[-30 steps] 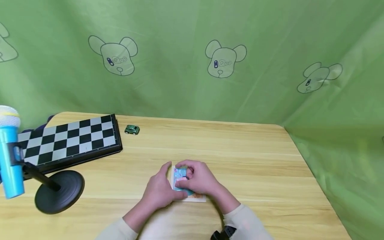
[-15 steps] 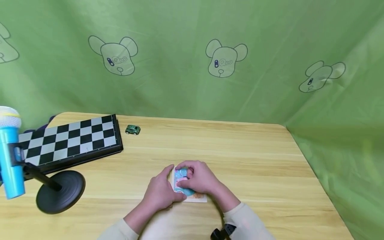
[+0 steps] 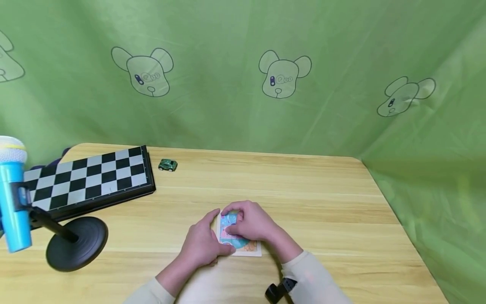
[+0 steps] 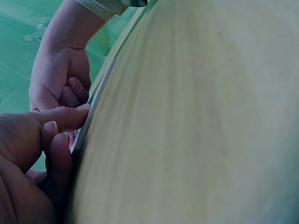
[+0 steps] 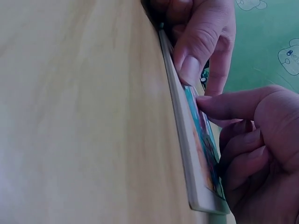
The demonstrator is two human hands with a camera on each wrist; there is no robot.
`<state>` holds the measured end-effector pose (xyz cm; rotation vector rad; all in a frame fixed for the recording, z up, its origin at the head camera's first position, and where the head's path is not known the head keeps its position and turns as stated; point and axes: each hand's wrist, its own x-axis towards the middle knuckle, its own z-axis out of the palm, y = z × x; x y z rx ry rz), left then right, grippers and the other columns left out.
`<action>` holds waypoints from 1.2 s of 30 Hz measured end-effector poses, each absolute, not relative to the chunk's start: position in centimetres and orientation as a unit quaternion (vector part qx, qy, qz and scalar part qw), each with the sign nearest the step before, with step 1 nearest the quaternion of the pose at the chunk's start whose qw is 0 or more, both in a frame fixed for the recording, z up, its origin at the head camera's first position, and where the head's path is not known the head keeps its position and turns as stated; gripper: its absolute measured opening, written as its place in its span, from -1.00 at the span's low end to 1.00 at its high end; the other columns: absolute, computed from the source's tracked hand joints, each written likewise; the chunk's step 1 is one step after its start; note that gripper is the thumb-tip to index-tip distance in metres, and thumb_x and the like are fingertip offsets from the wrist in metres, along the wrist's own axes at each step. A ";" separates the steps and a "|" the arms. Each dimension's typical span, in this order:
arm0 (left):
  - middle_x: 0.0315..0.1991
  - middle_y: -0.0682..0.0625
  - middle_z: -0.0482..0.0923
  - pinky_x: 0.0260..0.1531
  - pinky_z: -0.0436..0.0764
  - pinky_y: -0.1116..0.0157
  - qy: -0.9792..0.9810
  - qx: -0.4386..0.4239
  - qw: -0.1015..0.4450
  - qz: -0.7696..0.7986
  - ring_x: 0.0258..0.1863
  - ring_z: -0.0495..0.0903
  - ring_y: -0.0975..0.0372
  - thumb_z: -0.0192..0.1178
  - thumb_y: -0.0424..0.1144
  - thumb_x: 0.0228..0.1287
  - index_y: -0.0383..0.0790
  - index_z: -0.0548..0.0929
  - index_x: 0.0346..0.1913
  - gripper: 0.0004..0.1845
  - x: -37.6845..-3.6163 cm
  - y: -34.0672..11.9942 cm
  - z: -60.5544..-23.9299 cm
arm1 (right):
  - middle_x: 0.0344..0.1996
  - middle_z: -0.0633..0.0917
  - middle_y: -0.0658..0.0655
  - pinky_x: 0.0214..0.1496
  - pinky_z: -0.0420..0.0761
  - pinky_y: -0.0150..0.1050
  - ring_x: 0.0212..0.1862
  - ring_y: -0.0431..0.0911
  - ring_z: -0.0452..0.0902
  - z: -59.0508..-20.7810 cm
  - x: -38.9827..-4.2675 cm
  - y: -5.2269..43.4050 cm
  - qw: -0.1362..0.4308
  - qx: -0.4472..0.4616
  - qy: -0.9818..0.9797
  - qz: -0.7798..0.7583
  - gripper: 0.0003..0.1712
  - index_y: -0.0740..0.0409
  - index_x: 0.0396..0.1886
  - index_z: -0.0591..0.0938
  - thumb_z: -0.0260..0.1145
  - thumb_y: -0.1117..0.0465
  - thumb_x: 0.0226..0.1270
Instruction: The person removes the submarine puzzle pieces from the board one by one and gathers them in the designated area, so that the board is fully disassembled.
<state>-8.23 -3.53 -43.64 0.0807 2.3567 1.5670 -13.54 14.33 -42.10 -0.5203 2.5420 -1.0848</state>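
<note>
A small picture puzzle board (image 3: 247,253) with a pale rim and a blue, pink and orange picture lies flat on the table. My left hand (image 3: 201,242) grips its left side, index finger along the left edge and thumb on the near edge; the left wrist view shows the thumb (image 4: 70,116) at the rim. Over the upper right of the picture, my right hand (image 3: 255,221) has its thumb and index finger down on the surface, other fingers curled. In the right wrist view its thumb (image 5: 224,105) touches the picture. The area under the right palm is hidden.
A black-and-white checkered board (image 3: 91,175) lies at the left. Beside it stand a green toy car (image 3: 168,164) and a blue microphone (image 3: 13,202) on a round black base (image 3: 77,244). A green curtain (image 3: 228,118) hangs behind the wooden table (image 3: 303,190).
My right hand has shifted slightly upward on the picture, its thumb uncovering more of the pink part. My left hand has moved slightly, with its thumb still at the near edge.
</note>
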 end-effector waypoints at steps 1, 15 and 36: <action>-0.69 -0.05 0.49 -0.81 0.52 0.25 0.822 0.028 0.155 0.547 -0.88 0.49 0.23 0.65 -0.30 -0.23 -0.29 0.20 0.51 0.17 -8.2 -3.5 -43.7 | -0.79 0.40 -0.06 -0.67 0.37 -0.34 -0.71 -0.24 0.30 -42.2 -13.6 14.3 0.163 -0.182 0.891 -0.383 -0.62 -0.06 -0.09 0.75 0.56 0.27 0.06; -0.65 -0.06 0.50 -0.84 0.47 0.32 0.819 0.020 0.168 0.548 -0.87 0.49 0.22 0.65 -0.30 -0.22 -0.25 0.18 0.52 0.18 -8.3 -3.6 -43.7 | -0.72 0.36 -0.03 -0.60 0.34 -0.40 -0.66 -0.23 0.28 -42.9 -13.6 13.9 0.171 -0.172 0.857 -0.456 -0.57 0.12 -0.08 0.67 0.54 0.45 0.03; -0.64 -0.08 0.51 -0.84 0.48 0.33 0.814 0.013 0.170 0.556 -0.87 0.48 0.22 0.65 -0.31 -0.23 -0.25 0.17 0.53 0.19 -8.4 -3.6 -43.7 | -0.72 0.33 -0.06 -0.58 0.28 -0.41 -0.64 -0.23 0.21 -43.0 -13.4 14.3 0.126 -0.136 0.852 -0.490 -0.57 0.12 -0.16 0.71 0.65 0.38 -0.08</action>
